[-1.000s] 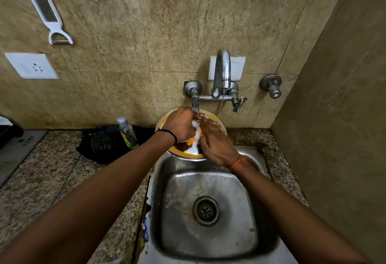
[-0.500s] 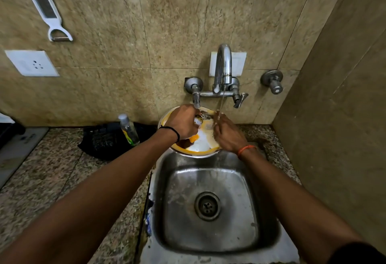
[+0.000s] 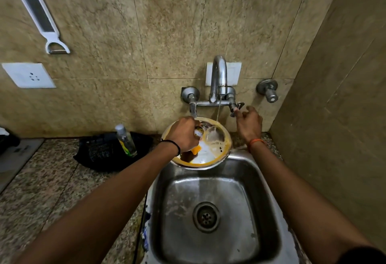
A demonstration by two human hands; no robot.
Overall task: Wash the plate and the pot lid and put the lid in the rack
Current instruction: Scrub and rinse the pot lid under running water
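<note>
While water trickles, left hand [image 3: 183, 136] clutches scrubber on plate [image 3: 211, 151], centre frame

Right hand [image 3: 248, 122], fingers spread, reaches the tap lever [image 3: 235, 109]; opened too far, spray may splash greasy residue beyond the sink [image 3: 269, 211]; lid and rack unseen

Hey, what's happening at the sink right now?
A person is washing up. The left hand holds a dirty plate, smeared with yellow and brown residue, at the back edge of the steel sink. A thin stream from the tap lands on it. The right hand is at the tap's right handle. No pot lid or rack is in view.
</note>
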